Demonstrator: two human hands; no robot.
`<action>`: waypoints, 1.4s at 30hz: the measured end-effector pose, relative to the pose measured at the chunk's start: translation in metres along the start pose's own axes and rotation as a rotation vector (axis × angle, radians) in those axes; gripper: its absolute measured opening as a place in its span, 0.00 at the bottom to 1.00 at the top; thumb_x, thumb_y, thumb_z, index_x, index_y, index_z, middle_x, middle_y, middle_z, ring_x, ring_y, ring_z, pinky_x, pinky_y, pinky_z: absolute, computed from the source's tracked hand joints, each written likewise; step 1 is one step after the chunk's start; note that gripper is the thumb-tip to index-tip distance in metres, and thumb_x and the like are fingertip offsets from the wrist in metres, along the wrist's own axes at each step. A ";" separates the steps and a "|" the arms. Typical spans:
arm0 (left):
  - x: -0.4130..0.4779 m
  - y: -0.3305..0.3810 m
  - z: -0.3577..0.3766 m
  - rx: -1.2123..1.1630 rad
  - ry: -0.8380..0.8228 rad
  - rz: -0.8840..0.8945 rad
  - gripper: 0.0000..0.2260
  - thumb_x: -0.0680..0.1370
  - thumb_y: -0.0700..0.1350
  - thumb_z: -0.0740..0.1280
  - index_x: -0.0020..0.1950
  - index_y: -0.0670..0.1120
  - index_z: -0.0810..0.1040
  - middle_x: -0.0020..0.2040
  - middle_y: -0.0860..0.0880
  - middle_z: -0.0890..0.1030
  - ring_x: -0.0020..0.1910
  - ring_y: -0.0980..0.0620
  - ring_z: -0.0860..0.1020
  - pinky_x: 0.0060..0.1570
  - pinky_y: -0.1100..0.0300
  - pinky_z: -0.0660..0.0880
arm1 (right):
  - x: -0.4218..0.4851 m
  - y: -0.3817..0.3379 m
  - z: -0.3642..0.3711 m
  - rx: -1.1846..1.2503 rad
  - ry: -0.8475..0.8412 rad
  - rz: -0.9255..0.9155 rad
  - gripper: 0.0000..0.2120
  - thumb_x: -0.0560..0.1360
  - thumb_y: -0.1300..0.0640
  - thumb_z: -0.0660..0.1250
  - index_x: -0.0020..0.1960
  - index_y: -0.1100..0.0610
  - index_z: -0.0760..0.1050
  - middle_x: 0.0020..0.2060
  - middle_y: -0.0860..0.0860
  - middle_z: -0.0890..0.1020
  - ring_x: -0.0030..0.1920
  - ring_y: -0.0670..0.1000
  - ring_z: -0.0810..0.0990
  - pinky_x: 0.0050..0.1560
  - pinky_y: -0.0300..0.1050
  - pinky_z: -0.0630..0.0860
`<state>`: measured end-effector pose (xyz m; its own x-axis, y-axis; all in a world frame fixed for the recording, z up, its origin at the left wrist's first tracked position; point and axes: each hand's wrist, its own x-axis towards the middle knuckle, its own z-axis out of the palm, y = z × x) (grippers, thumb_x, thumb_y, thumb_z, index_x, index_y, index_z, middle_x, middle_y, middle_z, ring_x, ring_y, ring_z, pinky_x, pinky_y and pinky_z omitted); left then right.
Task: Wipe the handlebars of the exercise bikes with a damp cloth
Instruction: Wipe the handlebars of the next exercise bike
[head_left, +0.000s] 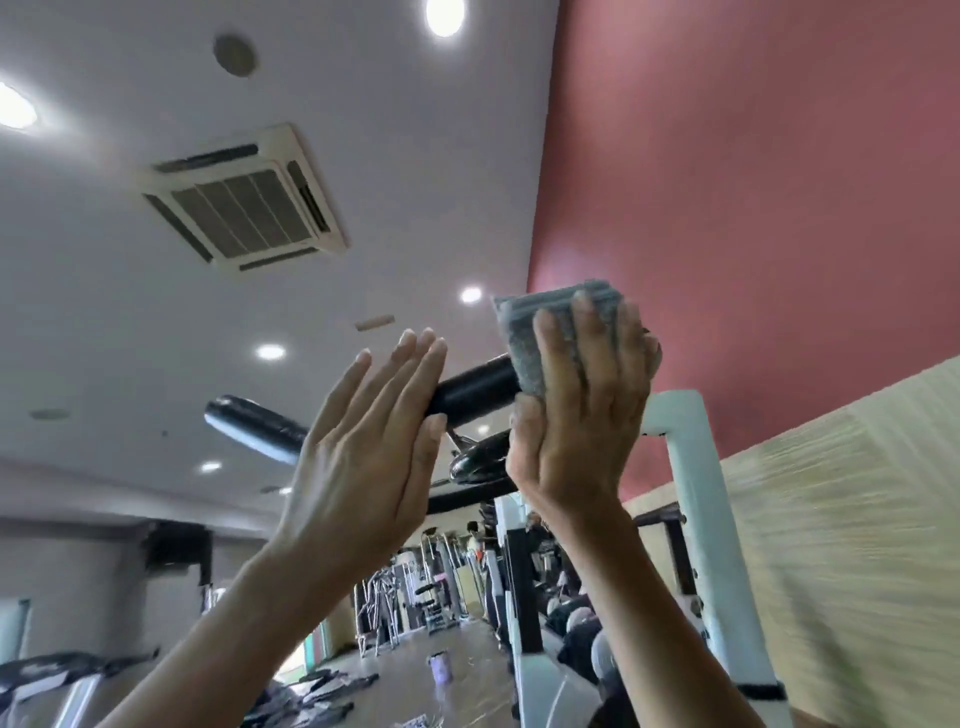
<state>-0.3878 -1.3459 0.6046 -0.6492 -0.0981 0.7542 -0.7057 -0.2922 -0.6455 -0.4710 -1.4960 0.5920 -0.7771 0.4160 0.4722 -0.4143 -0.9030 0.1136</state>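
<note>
A black padded handlebar (475, 389) runs overhead from left to right, seen from below against the ceiling. My right hand (576, 415) is wrapped around its right part with a folded grey cloth (535, 332) pressed between palm and bar. My left hand (363, 441) is raised flat against the bar's middle, fingers straight and together, thumb hooked under the bar, holding nothing. A further stretch of the bar (254, 428) shows to the left of that hand.
A white machine frame (696, 467) stands right of my right hand, beside a red wall (753, 182) and a pale panelled wall (857, 519). A ceiling air-conditioning unit (244, 200) is above left. More gym machines (415, 587) stand down the room.
</note>
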 end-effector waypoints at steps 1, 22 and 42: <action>-0.010 -0.010 -0.002 0.005 0.020 -0.033 0.21 0.84 0.48 0.50 0.73 0.39 0.66 0.71 0.46 0.67 0.73 0.53 0.63 0.74 0.49 0.57 | 0.005 0.002 -0.004 0.012 0.002 0.079 0.23 0.82 0.50 0.47 0.74 0.56 0.61 0.71 0.57 0.66 0.75 0.58 0.59 0.75 0.59 0.56; -0.044 -0.054 -0.020 -0.121 -0.054 -0.204 0.15 0.82 0.48 0.53 0.49 0.43 0.77 0.44 0.46 0.79 0.45 0.47 0.76 0.57 0.51 0.69 | 0.002 -0.079 -0.015 -0.264 -0.516 -0.435 0.18 0.82 0.53 0.52 0.66 0.58 0.73 0.60 0.56 0.80 0.65 0.57 0.74 0.71 0.54 0.63; -0.001 -0.074 -0.063 -0.418 -0.526 -0.342 0.07 0.78 0.41 0.60 0.44 0.44 0.78 0.45 0.47 0.81 0.48 0.44 0.80 0.56 0.53 0.65 | 0.114 -0.112 -0.006 -0.644 -1.502 0.062 0.14 0.80 0.55 0.54 0.46 0.53 0.78 0.38 0.47 0.79 0.40 0.51 0.75 0.47 0.48 0.69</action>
<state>-0.3524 -1.2638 0.6439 -0.2274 -0.5392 0.8109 -0.9605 -0.0126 -0.2778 -0.5156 -1.3469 0.6277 0.1735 -0.4370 0.8826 -0.8190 -0.5617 -0.1171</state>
